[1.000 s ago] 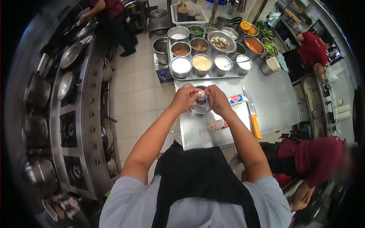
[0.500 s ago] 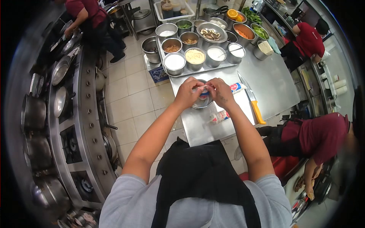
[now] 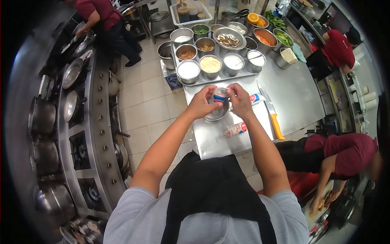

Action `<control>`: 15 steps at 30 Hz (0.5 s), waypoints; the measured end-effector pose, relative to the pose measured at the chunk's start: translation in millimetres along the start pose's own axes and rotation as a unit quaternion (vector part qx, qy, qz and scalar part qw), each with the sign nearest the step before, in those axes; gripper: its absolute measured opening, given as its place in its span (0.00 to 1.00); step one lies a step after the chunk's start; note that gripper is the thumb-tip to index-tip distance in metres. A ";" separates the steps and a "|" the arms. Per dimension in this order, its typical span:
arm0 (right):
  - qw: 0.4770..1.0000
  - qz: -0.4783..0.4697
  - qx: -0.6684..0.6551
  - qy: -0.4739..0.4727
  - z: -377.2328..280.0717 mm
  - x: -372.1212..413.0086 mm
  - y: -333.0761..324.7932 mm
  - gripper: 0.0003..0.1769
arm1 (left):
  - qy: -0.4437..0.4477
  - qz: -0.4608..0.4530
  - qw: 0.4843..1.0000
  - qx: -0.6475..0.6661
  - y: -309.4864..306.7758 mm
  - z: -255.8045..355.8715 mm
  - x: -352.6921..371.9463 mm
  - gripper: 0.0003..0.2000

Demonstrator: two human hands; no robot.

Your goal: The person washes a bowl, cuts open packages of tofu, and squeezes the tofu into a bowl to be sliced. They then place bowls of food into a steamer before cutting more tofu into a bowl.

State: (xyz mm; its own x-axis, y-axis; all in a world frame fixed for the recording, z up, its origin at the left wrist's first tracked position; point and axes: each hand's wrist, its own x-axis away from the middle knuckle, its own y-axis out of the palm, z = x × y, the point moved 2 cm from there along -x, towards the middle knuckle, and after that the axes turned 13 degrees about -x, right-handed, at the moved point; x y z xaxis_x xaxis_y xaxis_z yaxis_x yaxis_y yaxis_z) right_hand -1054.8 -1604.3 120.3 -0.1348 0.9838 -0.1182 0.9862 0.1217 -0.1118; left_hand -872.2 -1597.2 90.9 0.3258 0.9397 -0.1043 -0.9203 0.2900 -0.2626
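My left hand (image 3: 202, 102) is closed around the side of a clear plastic packet (image 3: 220, 94) with blue and white print. My right hand (image 3: 240, 101) pinches the packet's other side near its top. Directly below is a round metal bowl (image 3: 217, 113), partly hidden by the hands; its contents are hard to make out. Beside my right hand lies a similar printed packet (image 3: 256, 98). Another red-and-white packet (image 3: 236, 129) rests nearer to me on the steel table (image 3: 211, 142). What the packets contain cannot be read.
A knife with a yellow handle (image 3: 277, 127) lies right of my right forearm. Beyond my hands, a metal tray (image 3: 227, 78) carries several tubs of ingredients. A stove (image 3: 87, 138) runs along the left. One co-worker (image 3: 341, 154) bends over at the right; others stand farther off.
My hands have turned the packet so its printed side shows above the bowl, and they are farther apart. The co-worker at lower right has shifted their arms.
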 end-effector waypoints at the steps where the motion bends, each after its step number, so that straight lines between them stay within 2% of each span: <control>1: 0.998 -0.004 -0.050 0.028 3.5 -3.7 -2.4 0.12 | 0.009 0.000 1.000 -0.023 1.7 -0.1 -1.0 0.33; 2: 0.998 -0.008 -0.052 0.027 6.1 -6.9 -3.5 0.12 | 0.019 0.000 0.999 -0.045 3.7 -0.2 -2.8 0.33; 4: 0.982 -0.022 -0.182 0.044 -9.4 -10.6 -1.7 0.12 | 0.012 0.017 0.999 -0.032 3.8 14.0 -4.5 0.32; 7: 0.985 -0.030 -0.167 0.046 -22.4 -14.6 1.5 0.12 | -0.037 0.014 0.995 -0.086 3.9 18.0 -9.8 0.28; 9: 0.991 -0.037 -0.122 0.033 -15.3 -19.8 2.1 0.11 | -0.063 0.044 0.991 -0.106 8.4 9.6 -10.5 0.25; 12: 0.996 0.005 -0.087 0.026 -2.0 -18.2 -1.0 0.11 | -0.068 0.019 0.986 -0.150 9.7 6.2 -10.7 0.25; 13: 0.994 0.023 -0.106 0.022 -3.3 -14.7 -3.3 0.11 | -0.058 0.018 0.991 -0.122 9.3 2.2 -11.0 0.30; 14: 0.993 0.024 -0.110 0.025 -5.2 -13.2 -6.1 0.11 | -0.062 0.015 0.990 -0.124 6.5 0.3 -10.3 0.30; 15: 0.987 0.047 -0.153 0.026 -7.4 -11.8 -10.7 0.12 | -0.083 -0.015 0.968 -0.237 0.8 24.9 -10.0 0.28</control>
State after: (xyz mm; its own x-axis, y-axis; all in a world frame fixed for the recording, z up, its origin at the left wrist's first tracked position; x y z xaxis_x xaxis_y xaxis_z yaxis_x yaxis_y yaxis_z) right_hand -1063.1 -1616.2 130.2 -0.0446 0.9971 -0.0615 0.9778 0.0562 0.2018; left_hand -881.6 -1601.8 115.6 0.2746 0.9600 0.0553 -0.6962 0.2382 -0.6772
